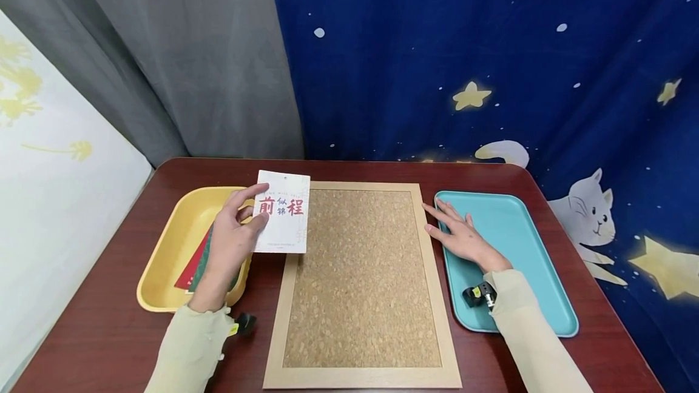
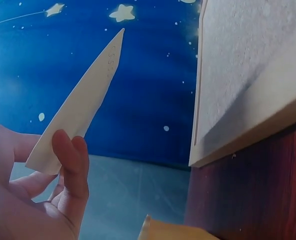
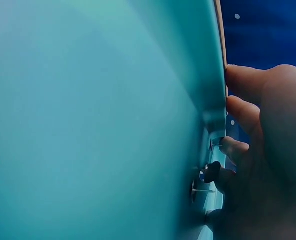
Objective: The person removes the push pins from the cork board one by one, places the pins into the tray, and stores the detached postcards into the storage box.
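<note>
A white card [image 1: 285, 232] with red and blue characters is pinched at its left edge between the thumb and fingers of my left hand [image 1: 236, 236]. It is held up over the left frame edge of a corkboard [image 1: 360, 284]. In the left wrist view the card [image 2: 80, 107] shows its pale back. My right hand [image 1: 463, 240] lies with spread fingers over the left rim of a turquoise tray [image 1: 508, 253], its thumb and index tips at the board's right frame edge. Metal thumbtacks [image 3: 194, 192] lie in the tray close to these fingers, partly hidden by them.
A yellow bin [image 1: 164, 259] on the left holds a red card [image 1: 191, 268] and a green card [image 1: 201, 262], partly covered by my left arm. All of this stands on a dark red-brown table [image 1: 98, 326]. Grey and blue curtains hang behind it.
</note>
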